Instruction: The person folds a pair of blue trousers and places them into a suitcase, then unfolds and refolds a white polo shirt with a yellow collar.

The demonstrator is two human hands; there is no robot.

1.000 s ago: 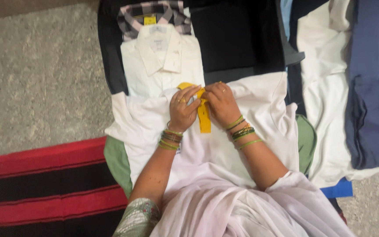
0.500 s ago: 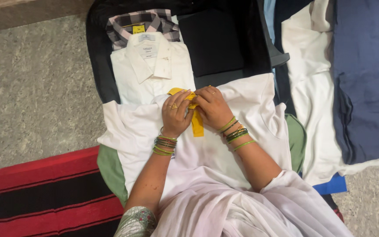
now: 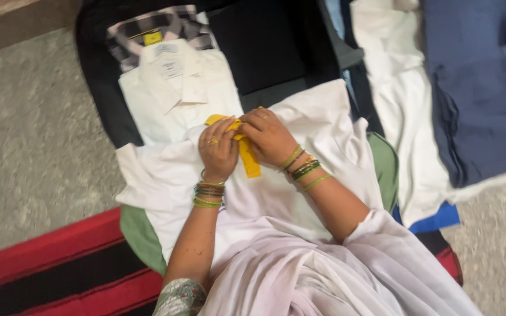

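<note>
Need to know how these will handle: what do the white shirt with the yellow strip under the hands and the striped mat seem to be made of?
White shirt: looks like soft matte fabric, possibly a cotton knit; it lies limp and creases gently. Yellow strip: matte cloth, flat and a little stiffer, pinched by the left hand and right hand. Striped mat: seems coarse woven textile, thick and dull, with red and black bands.

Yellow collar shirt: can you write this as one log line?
left hand on yellow placket | right hand on yellow placket | white shirt flat | suitcase open
</note>
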